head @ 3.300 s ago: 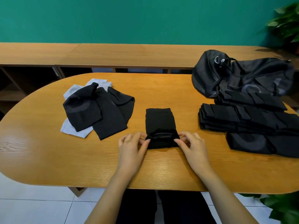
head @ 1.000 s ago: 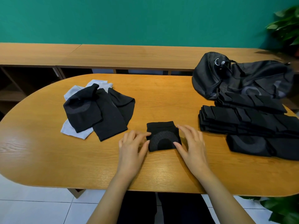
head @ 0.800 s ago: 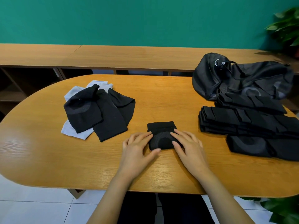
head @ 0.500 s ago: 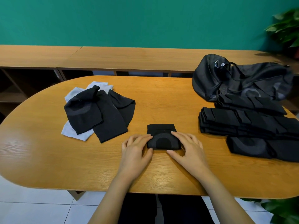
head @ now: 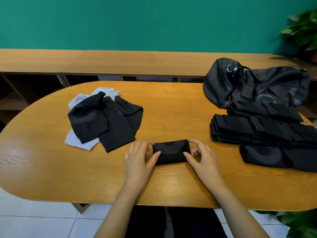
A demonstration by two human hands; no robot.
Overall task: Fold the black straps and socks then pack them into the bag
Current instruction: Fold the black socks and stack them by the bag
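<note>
A small folded black sock (head: 171,152) lies near the front middle of the wooden table (head: 171,103). My left hand (head: 139,158) grips its left end between thumb and fingers. My right hand (head: 202,157) grips its right end the same way. A loose heap of black and pale grey socks (head: 103,119) lies to the left. Folded black straps (head: 260,129) are stacked at the right, with another folded black piece (head: 274,155) in front of them. The black bag (head: 253,85) lies at the back right.
A long wooden bench with open shelves (head: 137,60) runs behind the table under a green wall. Plants stand at the far right top (head: 303,30) and bottom right (head: 301,224). White floor tiles show below the table's front edge.
The sock has been folded shorter into a compact bundle. Both hands went from pressing flat on it to gripping its two ends.
</note>
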